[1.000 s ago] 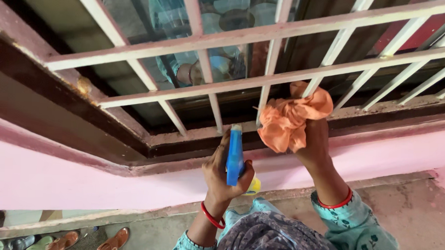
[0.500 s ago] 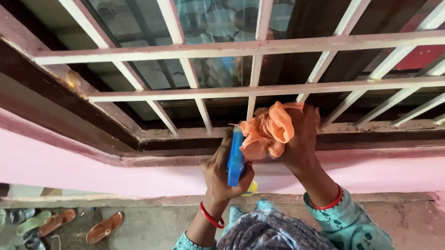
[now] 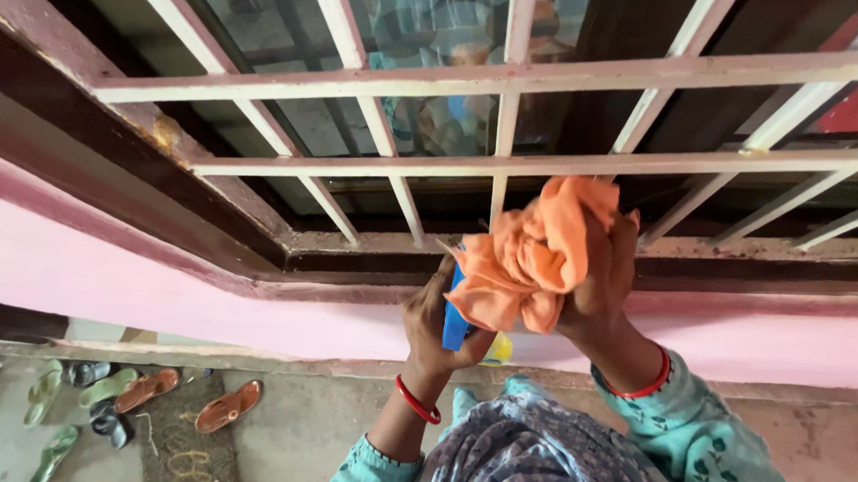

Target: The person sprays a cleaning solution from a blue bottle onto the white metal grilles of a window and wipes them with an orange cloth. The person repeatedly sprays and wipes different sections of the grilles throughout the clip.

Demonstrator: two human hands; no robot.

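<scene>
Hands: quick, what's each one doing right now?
Left hand: closed around a blue bottle.
Right hand: closed on an orange cloth, bunched up by the window bars.

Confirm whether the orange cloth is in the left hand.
No, the right hand grips the orange cloth; the left hand holds a blue bottle.

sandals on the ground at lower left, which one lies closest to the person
The brown sandal at the right end of the cluster, lying alone on the bare ground. The other brown one and the green ones lie farther left.
</scene>
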